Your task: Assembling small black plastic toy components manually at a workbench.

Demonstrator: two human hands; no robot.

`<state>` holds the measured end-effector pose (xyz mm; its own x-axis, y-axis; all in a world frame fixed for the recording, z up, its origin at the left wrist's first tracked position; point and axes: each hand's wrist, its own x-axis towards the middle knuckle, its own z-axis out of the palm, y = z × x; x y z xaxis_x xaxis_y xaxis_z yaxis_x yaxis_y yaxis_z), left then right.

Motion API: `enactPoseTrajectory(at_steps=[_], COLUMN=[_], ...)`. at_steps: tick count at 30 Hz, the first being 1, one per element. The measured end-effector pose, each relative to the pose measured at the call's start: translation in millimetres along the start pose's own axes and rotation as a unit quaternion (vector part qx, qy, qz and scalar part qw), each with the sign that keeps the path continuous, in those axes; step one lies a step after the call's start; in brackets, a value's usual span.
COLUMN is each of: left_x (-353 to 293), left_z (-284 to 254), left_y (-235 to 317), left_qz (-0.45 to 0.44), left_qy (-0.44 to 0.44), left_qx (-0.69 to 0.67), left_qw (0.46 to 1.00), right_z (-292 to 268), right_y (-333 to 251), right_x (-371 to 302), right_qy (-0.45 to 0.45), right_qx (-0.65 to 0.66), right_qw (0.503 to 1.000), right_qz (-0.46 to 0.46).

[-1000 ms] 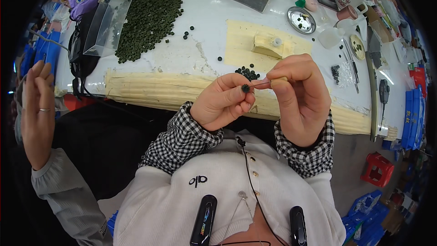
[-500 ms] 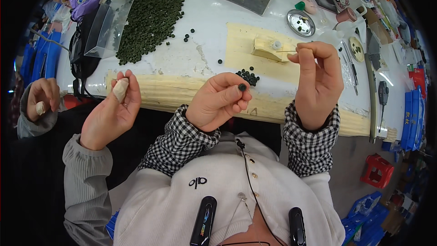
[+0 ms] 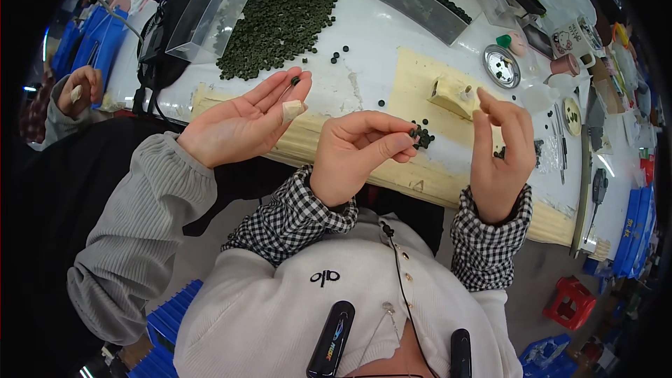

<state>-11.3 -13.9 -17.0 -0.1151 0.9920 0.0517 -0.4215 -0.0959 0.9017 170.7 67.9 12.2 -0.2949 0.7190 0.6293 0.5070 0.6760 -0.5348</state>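
My left hand (image 3: 364,154) is closed in a pinch on a small dark green bead (image 3: 413,133), partly hidden by the fingertips. Just beyond those fingertips lies a little cluster of similar beads (image 3: 424,138) on the table. My right hand (image 3: 502,154) is raised to the right, thumb and forefinger close together; whatever is between them cannot be made out. Nearest to it is a pale yellow block (image 3: 448,101) with a small round fitting on top, standing on a yellow sheet (image 3: 413,73).
Left of me, a co-worker's open hand (image 3: 238,122) with a covered thumb holds a dark bead on a thin pin. A large heap of green beads (image 3: 280,21), a clear tray (image 3: 416,10), a round metal dish (image 3: 501,66) and tweezers (image 3: 562,140) lie on the table.
My view has turned, shifting the table rightward. My right hand has moved down beside the block, and the thin stick it held no longer shows. The co-worker's hand has come nearer and opened.
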Motion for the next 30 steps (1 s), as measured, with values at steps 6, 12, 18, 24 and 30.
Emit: enactPoseTrajectory(at_steps=[6,12,18,24,30], left_x=[-3,-4,-5,-6,-6], left_z=[0,1,2,0,-4], left_y=[3,6,5,9,8], left_qz=[0.075,0.106,0.126,0.142,0.153], left_qy=[0.014,-0.008,-0.008,-0.010,0.011], left_qx=[0.061,0.109,0.136,0.203,0.212], left_qw=[0.995,0.988,0.983,0.969,0.965], right_z=[2,6,7,9,13], right_y=[-29,-33,-32,-33,-34], right_x=[-28,-37,-39,-39,-40], right_qy=[-0.103,-0.113,-0.114,-0.113,-0.113], right_qx=[0.209,0.252,0.245,0.240,0.236], right_qw=[0.972,0.959,0.962,0.964,0.965], right_qz=[0.043,0.063,0.043,0.028,0.018])
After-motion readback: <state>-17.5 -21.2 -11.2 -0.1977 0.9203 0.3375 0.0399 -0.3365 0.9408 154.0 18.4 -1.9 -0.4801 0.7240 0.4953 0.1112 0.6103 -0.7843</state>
